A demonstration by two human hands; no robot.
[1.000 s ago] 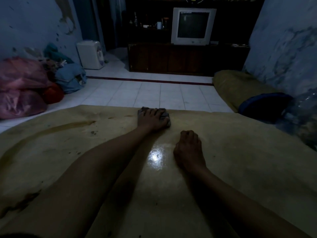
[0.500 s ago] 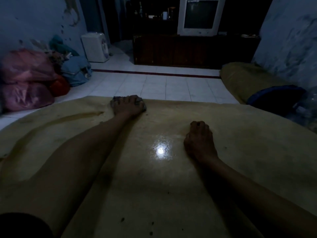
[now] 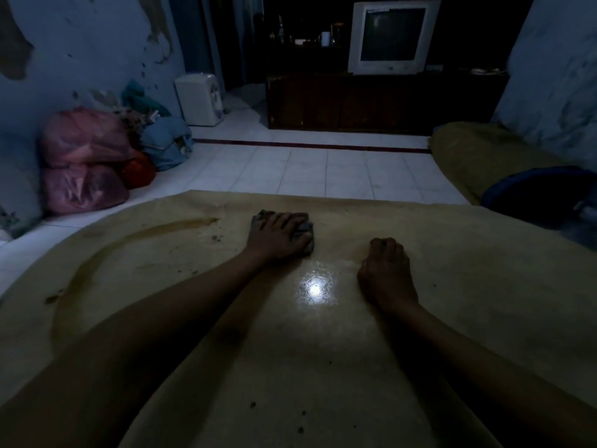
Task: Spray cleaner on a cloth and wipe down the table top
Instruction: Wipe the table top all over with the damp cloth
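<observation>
While the left hand (image 3: 277, 236) presses flat on the grey cloth (image 3: 305, 229) near the table top's (image 3: 323, 367) far edge, a long stroke could push the cloth over that edge. It lies under the fingers, bunched out beyond them. Rightward, the right hand (image 3: 386, 270) rests curled, holding nothing.

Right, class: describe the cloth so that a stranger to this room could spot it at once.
Start at the wide yellowish table filling the foreground. Near its far edge, left of the shiny glare spot, the left hand presses down flat. The cloth is the crumpled grey wad peeking out beneath it, the only fabric on the table.
</observation>
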